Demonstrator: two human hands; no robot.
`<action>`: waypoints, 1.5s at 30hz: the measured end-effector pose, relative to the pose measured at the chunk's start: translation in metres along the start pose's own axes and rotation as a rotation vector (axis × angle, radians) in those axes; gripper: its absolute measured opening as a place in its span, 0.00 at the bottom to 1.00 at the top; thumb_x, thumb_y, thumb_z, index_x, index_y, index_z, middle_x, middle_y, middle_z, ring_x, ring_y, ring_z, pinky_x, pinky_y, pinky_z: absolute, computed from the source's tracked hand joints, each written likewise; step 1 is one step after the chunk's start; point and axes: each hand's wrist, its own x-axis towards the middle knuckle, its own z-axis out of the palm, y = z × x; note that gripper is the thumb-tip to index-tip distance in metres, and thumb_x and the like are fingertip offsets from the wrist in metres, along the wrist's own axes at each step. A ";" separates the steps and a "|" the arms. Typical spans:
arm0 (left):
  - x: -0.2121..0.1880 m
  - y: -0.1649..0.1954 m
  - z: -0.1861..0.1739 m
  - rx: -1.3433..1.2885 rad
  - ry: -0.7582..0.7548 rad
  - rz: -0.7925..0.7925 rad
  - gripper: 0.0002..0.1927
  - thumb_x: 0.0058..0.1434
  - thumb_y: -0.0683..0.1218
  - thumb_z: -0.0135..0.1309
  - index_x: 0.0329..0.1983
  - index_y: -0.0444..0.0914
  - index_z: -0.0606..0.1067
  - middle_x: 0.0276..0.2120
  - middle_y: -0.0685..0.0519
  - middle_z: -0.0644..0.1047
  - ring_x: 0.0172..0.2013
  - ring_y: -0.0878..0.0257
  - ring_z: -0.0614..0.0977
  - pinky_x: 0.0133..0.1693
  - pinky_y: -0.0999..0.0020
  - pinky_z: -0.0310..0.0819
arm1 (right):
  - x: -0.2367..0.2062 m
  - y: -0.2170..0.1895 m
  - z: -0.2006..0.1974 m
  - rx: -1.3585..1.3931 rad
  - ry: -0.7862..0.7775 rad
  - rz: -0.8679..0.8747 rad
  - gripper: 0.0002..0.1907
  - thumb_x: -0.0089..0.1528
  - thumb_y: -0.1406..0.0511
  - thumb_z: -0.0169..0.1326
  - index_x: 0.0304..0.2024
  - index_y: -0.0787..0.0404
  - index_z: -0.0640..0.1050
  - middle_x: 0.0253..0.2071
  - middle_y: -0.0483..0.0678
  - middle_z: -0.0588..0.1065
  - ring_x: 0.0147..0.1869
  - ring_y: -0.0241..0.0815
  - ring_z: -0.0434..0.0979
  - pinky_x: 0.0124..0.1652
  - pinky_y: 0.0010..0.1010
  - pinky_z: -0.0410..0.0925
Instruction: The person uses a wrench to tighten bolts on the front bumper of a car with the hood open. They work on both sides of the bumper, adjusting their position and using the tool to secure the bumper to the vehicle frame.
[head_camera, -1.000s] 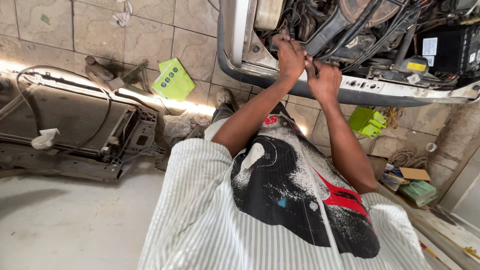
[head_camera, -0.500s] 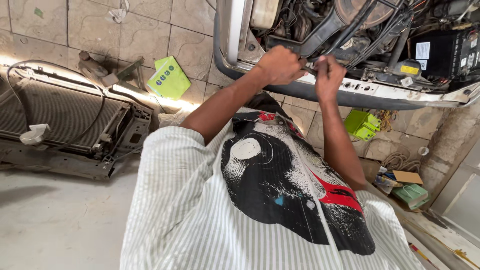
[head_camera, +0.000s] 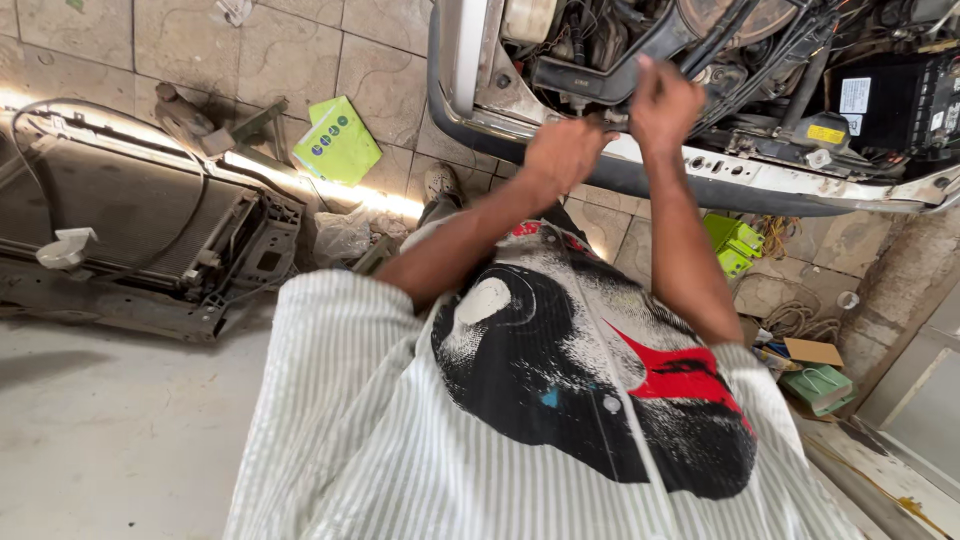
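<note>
Head view: looks down past the person's striped shirt (head_camera: 380, 450), with its dark printed panel, toward the open front of a car (head_camera: 760, 110).
Left hand (head_camera: 562, 152): raised to the lower edge of the engine bay, fingers curled into a fist-like grip against the front crossbar (head_camera: 740, 180). Whether anything is held inside that grip cannot be told, since the fingers face away.
Right hand (head_camera: 662, 100): just above and beside the left one, fingers closed around the end of a black hose (head_camera: 610, 72) that runs across the engine bay. The grip looks tight, with the thumb side turned away.
Hands together: close to each other, nearly touching, both at the middle of the car's front opening.
Black hose: lies slanting across the bay, one end under the right hand, the other toward a pale tank (head_camera: 528, 18) at the upper left.
Battery (head_camera: 900, 95): a black box seated at the right side of the bay, well apart from both hands.
Floor: tiled, with a removed radiator (head_camera: 130, 230) lying flat at the left, a green booklet (head_camera: 336, 142) beside it, and a crumpled clear bag (head_camera: 342, 236) near its corner.
Right side of floor: a bright green plastic part (head_camera: 733, 243) under the crossbar, and an open cardboard box (head_camera: 812, 362) holding a green item further right.
Shoe (head_camera: 440, 183): a pale one shows below the left forearm, on the tiles.
</note>
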 end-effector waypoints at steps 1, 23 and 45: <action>-0.006 0.003 0.008 -0.141 -0.022 -0.169 0.24 0.76 0.58 0.40 0.46 0.33 0.74 0.24 0.45 0.80 0.25 0.48 0.84 0.28 0.52 0.79 | 0.009 -0.004 0.002 -0.007 -0.092 -0.114 0.18 0.71 0.61 0.59 0.28 0.64 0.77 0.19 0.57 0.69 0.21 0.54 0.68 0.27 0.42 0.64; -0.015 -0.028 0.048 -1.553 -0.233 -0.164 0.52 0.47 0.31 0.44 0.79 0.43 0.47 0.65 0.48 0.65 0.59 0.59 0.70 0.49 0.62 0.73 | -0.042 -0.028 0.010 0.017 -0.382 0.134 0.30 0.62 0.65 0.64 0.64 0.65 0.69 0.55 0.63 0.73 0.59 0.61 0.74 0.55 0.50 0.69; 0.010 -0.031 0.059 -1.690 -0.380 -0.157 0.31 0.69 0.53 0.33 0.73 0.41 0.64 0.65 0.46 0.72 0.64 0.54 0.73 0.61 0.49 0.68 | -0.083 0.004 -0.032 -0.170 -0.341 0.629 0.20 0.61 0.54 0.65 0.41 0.64 0.81 0.37 0.55 0.80 0.43 0.60 0.82 0.46 0.47 0.72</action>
